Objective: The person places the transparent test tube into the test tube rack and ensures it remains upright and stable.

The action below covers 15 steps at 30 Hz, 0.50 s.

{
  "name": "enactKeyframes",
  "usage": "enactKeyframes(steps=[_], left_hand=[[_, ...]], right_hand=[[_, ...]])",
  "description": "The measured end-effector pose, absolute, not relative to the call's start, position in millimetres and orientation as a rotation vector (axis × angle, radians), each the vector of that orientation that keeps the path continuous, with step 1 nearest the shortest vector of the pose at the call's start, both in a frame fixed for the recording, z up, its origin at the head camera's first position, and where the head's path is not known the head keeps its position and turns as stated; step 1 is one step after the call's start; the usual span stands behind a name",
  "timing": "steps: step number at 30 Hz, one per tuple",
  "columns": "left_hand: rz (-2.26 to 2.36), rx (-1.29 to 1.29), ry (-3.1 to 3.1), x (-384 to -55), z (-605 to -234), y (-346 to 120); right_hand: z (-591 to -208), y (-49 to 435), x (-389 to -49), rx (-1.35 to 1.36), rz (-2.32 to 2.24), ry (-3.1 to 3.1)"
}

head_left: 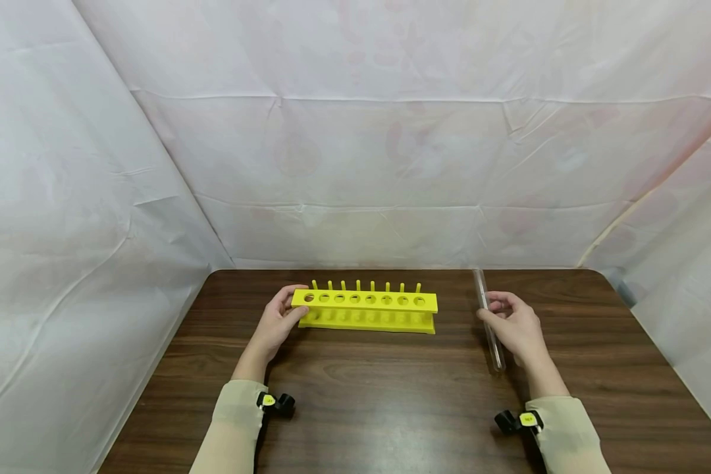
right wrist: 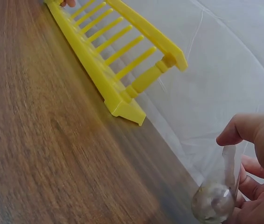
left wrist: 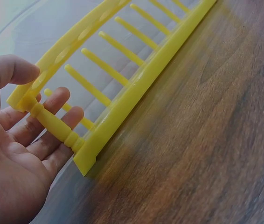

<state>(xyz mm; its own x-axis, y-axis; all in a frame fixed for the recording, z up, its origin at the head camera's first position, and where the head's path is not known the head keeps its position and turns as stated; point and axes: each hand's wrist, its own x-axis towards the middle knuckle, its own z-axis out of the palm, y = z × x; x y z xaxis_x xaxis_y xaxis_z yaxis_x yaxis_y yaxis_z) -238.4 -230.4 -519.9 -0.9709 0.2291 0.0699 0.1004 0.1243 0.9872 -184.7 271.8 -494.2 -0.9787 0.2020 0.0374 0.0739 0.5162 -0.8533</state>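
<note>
A yellow test tube rack (head_left: 364, 301) stands upright on the table, with a row of round holes in its top bar and a row of pegs behind. My left hand (head_left: 277, 322) grips its left end, thumb on the top bar. In the left wrist view, the fingers (left wrist: 57, 100) curl behind the rack's end post (left wrist: 52, 122). To the right of the rack, my right hand (head_left: 514, 326) holds a clear glass test tube (head_left: 490, 329) between thumb and fingers. The tube slants, its rounded bottom (right wrist: 212, 205) toward me. No tubes sit in the rack's holes.
The dark wood-grain table (head_left: 367, 408) has rounded far corners. White plastic sheeting (head_left: 355, 158) hangs right behind its back edge and along both sides. A black strap-on camera (head_left: 277, 403) sits on the left wrist, and another camera (head_left: 517, 421) on the right.
</note>
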Motion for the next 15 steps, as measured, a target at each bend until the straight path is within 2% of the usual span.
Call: enactKeyframes(steps=[15], left_hand=[[1.996,0.327,2.265,-238.2,-518.9,-230.6]], right_hand=[[-485.2,274.2,-181.9,-0.226,1.427,-2.599]])
